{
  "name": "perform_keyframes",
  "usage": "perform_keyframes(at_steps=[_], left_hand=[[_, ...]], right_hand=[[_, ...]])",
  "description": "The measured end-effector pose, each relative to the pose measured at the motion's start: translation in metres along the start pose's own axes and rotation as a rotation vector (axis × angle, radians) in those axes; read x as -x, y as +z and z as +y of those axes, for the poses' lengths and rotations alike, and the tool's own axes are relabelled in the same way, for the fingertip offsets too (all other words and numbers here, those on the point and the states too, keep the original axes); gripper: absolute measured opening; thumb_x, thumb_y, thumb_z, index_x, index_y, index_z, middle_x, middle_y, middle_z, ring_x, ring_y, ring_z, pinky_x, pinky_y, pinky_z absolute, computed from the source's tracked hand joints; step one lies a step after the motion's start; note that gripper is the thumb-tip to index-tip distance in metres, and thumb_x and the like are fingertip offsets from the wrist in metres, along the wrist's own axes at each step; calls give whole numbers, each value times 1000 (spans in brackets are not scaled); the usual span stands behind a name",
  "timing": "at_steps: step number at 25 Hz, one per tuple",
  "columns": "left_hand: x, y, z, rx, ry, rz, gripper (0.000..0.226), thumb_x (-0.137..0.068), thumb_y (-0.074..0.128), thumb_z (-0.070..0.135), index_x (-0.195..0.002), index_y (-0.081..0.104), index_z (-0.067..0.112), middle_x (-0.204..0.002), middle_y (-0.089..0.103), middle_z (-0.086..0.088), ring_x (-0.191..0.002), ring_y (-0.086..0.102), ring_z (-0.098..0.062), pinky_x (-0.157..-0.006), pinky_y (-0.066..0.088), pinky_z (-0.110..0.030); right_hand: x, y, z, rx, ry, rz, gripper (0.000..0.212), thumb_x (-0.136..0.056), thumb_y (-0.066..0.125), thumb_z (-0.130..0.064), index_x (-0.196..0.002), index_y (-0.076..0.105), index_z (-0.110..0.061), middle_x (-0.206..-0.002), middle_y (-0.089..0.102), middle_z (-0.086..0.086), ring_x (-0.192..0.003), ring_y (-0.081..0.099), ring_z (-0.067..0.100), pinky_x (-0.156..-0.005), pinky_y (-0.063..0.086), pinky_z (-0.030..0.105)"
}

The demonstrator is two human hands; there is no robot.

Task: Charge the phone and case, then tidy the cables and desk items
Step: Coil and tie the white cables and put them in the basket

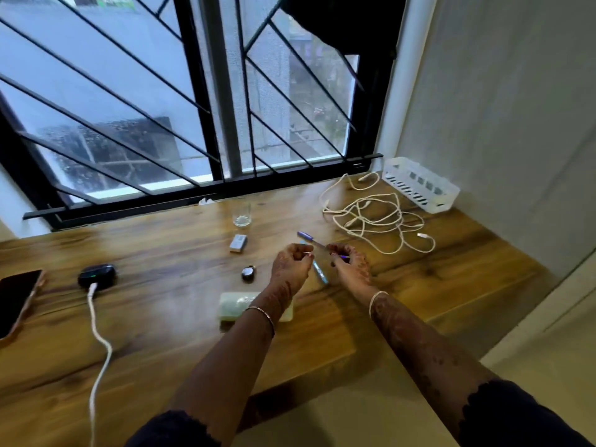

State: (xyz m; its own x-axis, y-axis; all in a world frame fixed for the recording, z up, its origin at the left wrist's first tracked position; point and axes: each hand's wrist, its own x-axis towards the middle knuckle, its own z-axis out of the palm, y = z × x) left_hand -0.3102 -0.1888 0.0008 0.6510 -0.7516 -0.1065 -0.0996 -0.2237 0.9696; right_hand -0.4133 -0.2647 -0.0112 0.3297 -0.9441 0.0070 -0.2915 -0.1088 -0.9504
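My right hand (346,264) grips a purple pen (307,237) that points up and left over the wooden desk (161,317). My left hand (292,264) is curled beside it, fingertips near the pen's shaft; what it holds is unclear. A light blue pen (320,275) lies on the desk between my hands. At the far left lies a phone (16,301). A black earbud case (96,275) with a green light has a white cable (98,343) plugged in. A tangle of white cables (374,217) lies at the back right.
A white slotted basket (422,185) stands at the back right by the wall. A drinking glass (241,214), a small grey box (238,243), a round black item (248,273) and a pale green block (237,306) sit mid-desk. A barred window runs behind the desk.
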Motion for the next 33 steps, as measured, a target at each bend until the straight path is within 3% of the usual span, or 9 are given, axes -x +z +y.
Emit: perform_keyframes(at_steps=[6,10,15,19,23,27,29,31,33], left_hand=[[-17,77,7,-33,-39,-182,16,-91,57,8,-104,65,13,-75,61,-1,-63,55,-13,-60,49,-24],[-42,127,8,-16,-34,-273,16,-91,57,2,-90,63,17,-70,59,0,-56,52,-11,-53,45,-24],[-72,182,5,39,-149,-367,15,-93,57,15,-83,65,22,-76,69,3,-52,59,-4,-49,47,-19],[-82,211,8,-3,-214,-456,14,-94,58,21,-83,67,23,-64,68,8,-50,59,0,-47,46,-13],[-94,223,15,34,-220,-421,10,-93,57,19,-92,67,22,-65,66,6,-50,59,-2,-44,46,-15],[-105,228,25,-38,-151,-377,26,-95,56,26,-114,65,11,-96,70,-8,-89,66,-24,-79,53,-34],[-106,234,31,5,-166,-308,28,-95,54,30,-114,64,12,-109,69,-13,-100,66,-32,-90,51,-45],[-101,241,40,225,-259,-275,24,-95,54,33,-108,63,15,-104,69,-11,-91,67,-29,-90,52,-46],[-96,248,45,351,-272,-268,23,-93,56,33,-107,62,15,-97,70,-9,-83,68,-22,-84,54,-41]], right_hand=[[-22,-70,38,128,-16,239,23,-89,57,-15,-110,65,-16,-120,58,5,-112,55,23,-99,43,30],[-53,-111,68,437,-16,384,34,-86,59,-16,-119,60,-18,-130,51,6,-123,43,28,-106,34,40],[-107,-147,92,725,-35,226,48,-85,61,-29,-130,50,-17,-137,47,5,-127,41,28,-107,31,39],[-136,-163,94,854,-147,86,36,-89,55,-37,-120,60,-20,-127,57,3,-120,51,23,-101,38,35],[-150,-171,94,694,-93,13,43,-90,56,-41,-123,59,-14,-126,60,5,-120,52,21,-100,41,31],[-158,-172,87,440,-87,-5,34,-85,65,-40,-104,70,-12,-104,68,4,-101,62,19,-89,50,26],[-164,-173,81,337,-113,-35,19,-83,68,-33,-90,72,-16,-83,69,-4,-87,66,14,-71,48,11],[-172,-173,75,195,-86,-42,13,-83,69,-30,-88,71,-18,-77,67,-7,-81,67,12,-59,43,2],[-182,-178,67,35,-32,-19,16,-82,71,-29,-89,72,-15,-81,71,-2,-82,68,16,-60,52,11]])
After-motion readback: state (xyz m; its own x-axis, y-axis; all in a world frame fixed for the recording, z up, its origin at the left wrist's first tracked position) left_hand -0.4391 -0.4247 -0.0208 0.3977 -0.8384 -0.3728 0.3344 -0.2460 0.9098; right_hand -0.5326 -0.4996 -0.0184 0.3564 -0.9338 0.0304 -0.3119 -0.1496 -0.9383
